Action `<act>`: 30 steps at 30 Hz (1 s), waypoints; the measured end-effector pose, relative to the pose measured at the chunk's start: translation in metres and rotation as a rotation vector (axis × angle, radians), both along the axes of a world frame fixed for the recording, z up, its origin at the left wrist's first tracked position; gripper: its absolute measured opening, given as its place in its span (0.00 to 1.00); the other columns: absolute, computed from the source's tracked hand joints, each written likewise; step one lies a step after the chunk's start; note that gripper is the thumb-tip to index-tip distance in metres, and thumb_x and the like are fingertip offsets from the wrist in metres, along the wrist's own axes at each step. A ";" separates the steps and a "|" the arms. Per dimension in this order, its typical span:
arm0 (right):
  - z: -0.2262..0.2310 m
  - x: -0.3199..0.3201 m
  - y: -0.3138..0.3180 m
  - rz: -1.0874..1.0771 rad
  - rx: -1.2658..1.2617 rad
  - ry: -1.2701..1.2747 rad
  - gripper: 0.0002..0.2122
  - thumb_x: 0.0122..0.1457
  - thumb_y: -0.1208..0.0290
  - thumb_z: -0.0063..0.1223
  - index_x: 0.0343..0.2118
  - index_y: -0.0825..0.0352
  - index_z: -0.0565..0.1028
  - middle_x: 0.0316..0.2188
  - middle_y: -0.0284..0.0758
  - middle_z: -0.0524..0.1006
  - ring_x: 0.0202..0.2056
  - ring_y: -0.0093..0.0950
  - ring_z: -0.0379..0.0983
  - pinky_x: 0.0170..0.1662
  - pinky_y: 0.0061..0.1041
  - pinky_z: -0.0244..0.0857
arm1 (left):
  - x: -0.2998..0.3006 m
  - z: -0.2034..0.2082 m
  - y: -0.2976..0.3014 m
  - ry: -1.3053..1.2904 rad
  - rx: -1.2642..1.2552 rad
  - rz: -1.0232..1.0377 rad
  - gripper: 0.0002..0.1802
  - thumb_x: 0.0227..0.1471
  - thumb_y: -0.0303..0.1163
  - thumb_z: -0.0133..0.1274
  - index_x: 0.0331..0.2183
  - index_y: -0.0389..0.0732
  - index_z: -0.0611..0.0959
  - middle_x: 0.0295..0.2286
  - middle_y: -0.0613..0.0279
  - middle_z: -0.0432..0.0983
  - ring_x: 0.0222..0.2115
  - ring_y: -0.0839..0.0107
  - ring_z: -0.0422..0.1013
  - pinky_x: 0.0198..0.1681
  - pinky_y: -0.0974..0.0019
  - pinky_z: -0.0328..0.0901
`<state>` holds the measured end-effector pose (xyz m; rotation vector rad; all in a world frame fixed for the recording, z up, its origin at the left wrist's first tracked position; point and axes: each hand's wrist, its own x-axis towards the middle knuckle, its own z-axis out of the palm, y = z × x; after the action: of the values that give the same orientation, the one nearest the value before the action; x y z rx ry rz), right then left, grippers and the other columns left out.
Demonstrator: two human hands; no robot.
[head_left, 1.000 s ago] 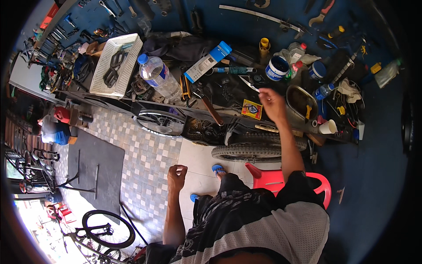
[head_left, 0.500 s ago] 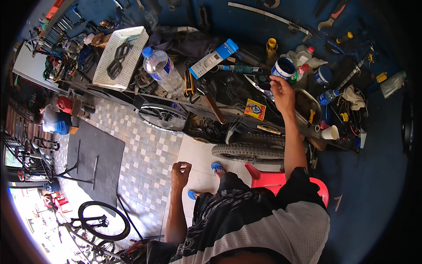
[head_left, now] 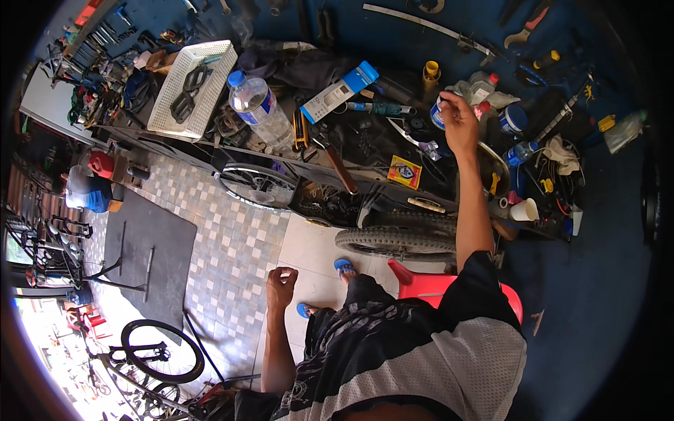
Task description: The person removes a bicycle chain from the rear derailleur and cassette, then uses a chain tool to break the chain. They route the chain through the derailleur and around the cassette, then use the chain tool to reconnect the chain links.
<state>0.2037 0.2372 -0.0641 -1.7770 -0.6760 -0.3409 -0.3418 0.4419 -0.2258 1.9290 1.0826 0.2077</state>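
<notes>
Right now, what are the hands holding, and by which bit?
I can't tell: the right hand partly hides the blue-and-white tub, so any grip is unclear. The left hand is curled, with nothing clearly visible in it.

On bench (head_left: 375, 156), toward left: white basket (head_left: 219, 88), containing black pedals (head_left: 183, 100). Just right of basket: clear bottle (head_left: 260, 109), capped in blue. Farther right: blue-and-white box (head_left: 340, 92), lying diagonally. Near front edge: yellow-and-red packet (head_left: 405, 173). Toward right end: white cup (head_left: 524, 210). On blue wall (head_left: 393, 42): red-handled wrench (head_left: 525, 34). Below bench: knobbly tyre (head_left: 393, 243). On tiled floor (head_left: 232, 238): red chair (head_left: 415, 285); at left, dark mat (head_left: 165, 238).
</notes>
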 end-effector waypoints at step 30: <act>-0.021 -0.486 0.188 1.741 -0.439 1.136 0.20 0.66 0.75 0.53 0.60 0.69 0.70 0.46 0.36 0.76 0.47 0.27 0.74 0.53 0.31 0.72 | -0.171 0.128 -0.112 -0.326 0.149 0.460 0.55 0.56 0.38 0.65 0.73 0.45 0.48 0.62 0.38 0.64 0.49 0.42 0.76 0.54 0.46 0.71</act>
<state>-0.2823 0.4249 -0.0847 -0.8502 -1.1305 1.8950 -0.5126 0.3295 -0.0979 1.6677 1.2965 0.8475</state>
